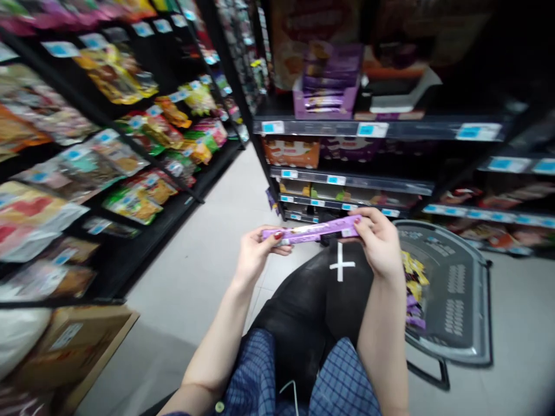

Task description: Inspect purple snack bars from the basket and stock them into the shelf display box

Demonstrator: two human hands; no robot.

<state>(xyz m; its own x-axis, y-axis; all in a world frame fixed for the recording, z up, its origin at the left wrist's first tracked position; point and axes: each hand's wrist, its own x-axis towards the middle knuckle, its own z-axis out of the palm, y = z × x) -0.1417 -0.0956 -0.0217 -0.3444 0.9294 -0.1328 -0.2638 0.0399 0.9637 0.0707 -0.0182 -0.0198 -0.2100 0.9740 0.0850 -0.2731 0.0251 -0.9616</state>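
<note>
Both my hands hold a long, thin purple-wrapped snack bar (pixel 318 229) up in front of my knees. The thumb and fingers of my left hand (pixel 259 249) pinch its left end. At the other end, my right hand (pixel 378 240) grips it between thumb and fingers. The print on the wrapper is too small to read. Ahead on the shelf stands an open purple display box (pixel 327 86) with similar purple bars inside. To the right of my right forearm is a grey shopping basket (pixel 459 289), with yellow and purple packets (pixel 414 283) in it.
Shelves of bagged snacks (pixel 147 196) run along the left. The shelf unit ahead (pixel 385 128) has price tags and boxed goods. A cardboard box (pixel 82 341) stands at lower left. Pale floor tiles (pixel 234 190) show between the shelves. The basket's handle (pixel 427 372) lies near my right side.
</note>
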